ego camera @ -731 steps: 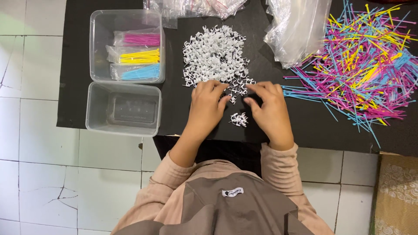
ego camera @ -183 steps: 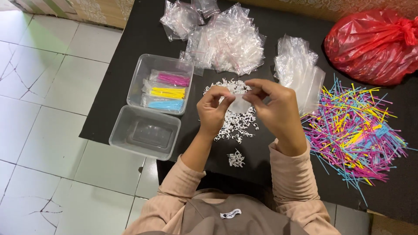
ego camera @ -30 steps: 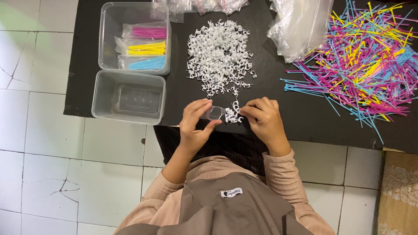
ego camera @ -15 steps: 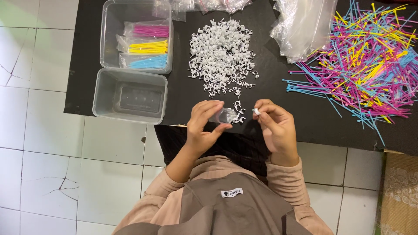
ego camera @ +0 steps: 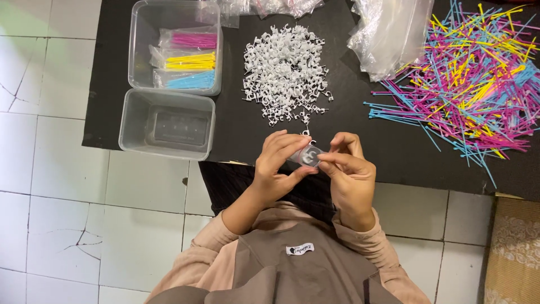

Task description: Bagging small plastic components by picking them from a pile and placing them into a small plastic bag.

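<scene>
My left hand (ego camera: 279, 163) grips a small clear plastic bag (ego camera: 307, 156) with white cable clips showing inside it. My right hand (ego camera: 349, 169) meets it at the bag's mouth, fingertips pinched there, seemingly on a white clip. Both hands hover over the near edge of the black mat (ego camera: 236, 121). Just beyond them a couple of loose white clips (ego camera: 307, 135) lie on the mat, and further back sits the big heap of white cable clips (ego camera: 286, 70).
Left of the heap stand two clear tubs: the far tub (ego camera: 140, 34) holds pink, yellow and blue tie packets, the near tub (ego camera: 166, 125) has nothing in it. Clear bags (ego camera: 388, 34) and a spread of coloured cable ties (ego camera: 467, 73) lie right. White floor tiles (ego camera: 56, 197) surround.
My right hand picked clips from the small group on the mat and brought them to the bag's mouth. Both hands rose together; fewer loose clips lie near the edge.
</scene>
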